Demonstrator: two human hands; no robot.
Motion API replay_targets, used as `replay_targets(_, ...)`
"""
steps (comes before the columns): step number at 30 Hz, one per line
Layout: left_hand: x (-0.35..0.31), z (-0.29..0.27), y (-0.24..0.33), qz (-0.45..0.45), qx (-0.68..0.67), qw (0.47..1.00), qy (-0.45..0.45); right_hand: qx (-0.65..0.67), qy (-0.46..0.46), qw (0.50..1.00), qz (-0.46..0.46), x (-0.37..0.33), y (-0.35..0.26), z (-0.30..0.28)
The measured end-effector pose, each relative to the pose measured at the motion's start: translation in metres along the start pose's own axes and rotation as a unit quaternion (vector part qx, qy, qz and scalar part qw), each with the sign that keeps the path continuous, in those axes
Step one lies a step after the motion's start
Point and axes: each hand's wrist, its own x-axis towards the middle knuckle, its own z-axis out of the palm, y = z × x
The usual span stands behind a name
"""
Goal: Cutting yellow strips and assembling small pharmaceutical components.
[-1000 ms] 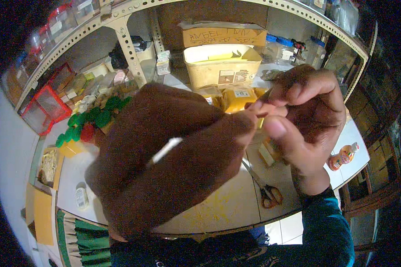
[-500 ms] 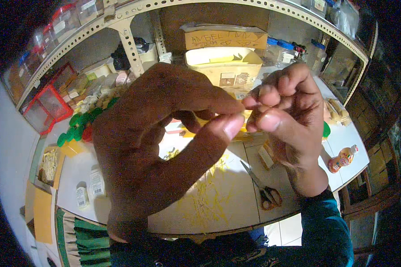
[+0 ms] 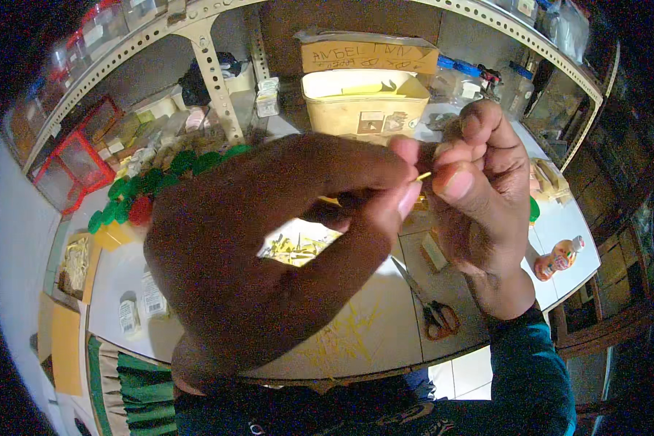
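Observation:
My left hand (image 3: 269, 254) is raised over the table in a pinch. Between its thumb and forefinger is a thin yellow strip (image 3: 424, 176), whose short end sticks out toward the right. Close beside that end, my right hand (image 3: 487, 196) is curled, its thumb pressed against the fingers. Whatever it may hold is hidden. Below both hands, loose thin yellow strips (image 3: 341, 338) lie scattered on the white tabletop. More small yellow pieces (image 3: 298, 243) show through the gap in my left hand. Scissors (image 3: 437, 316) with orange-brown handles rest on the table below my right hand.
Behind the hands stands a cream tub (image 3: 363, 116) in front of a cardboard box (image 3: 370, 57). Several green lids (image 3: 152, 182) sit at the left. Two white-labelled bottles (image 3: 128, 317) lie near-left, and an orange drink bottle (image 3: 559, 258) stands right. A perforated metal shelf (image 3: 218, 87) frames the back.
My fingertips, which met before, are now slightly apart. The yellow strip's end has come into view at my left fingertips. My left hand has dropped a little.

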Motion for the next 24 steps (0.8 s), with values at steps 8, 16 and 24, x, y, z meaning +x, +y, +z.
replay_targets(8,-0.0049,-0.001,0.0032,0.082,0.135,0.987,0.018,-0.035,0.028,0.999,-0.029,-0.0032,0.0004,0.0075)
replay_targets(16,-0.0069,-0.0004,0.0004,0.086,0.106,0.991,0.001,-0.091,0.025,0.994,-0.063,-0.0037,0.0027,0.0089)
replay_targets(24,-0.0064,-0.0017,0.0004,0.139,0.159,0.977,0.014,-0.098,0.043,0.991,-0.076,-0.005,0.0031,0.0098)
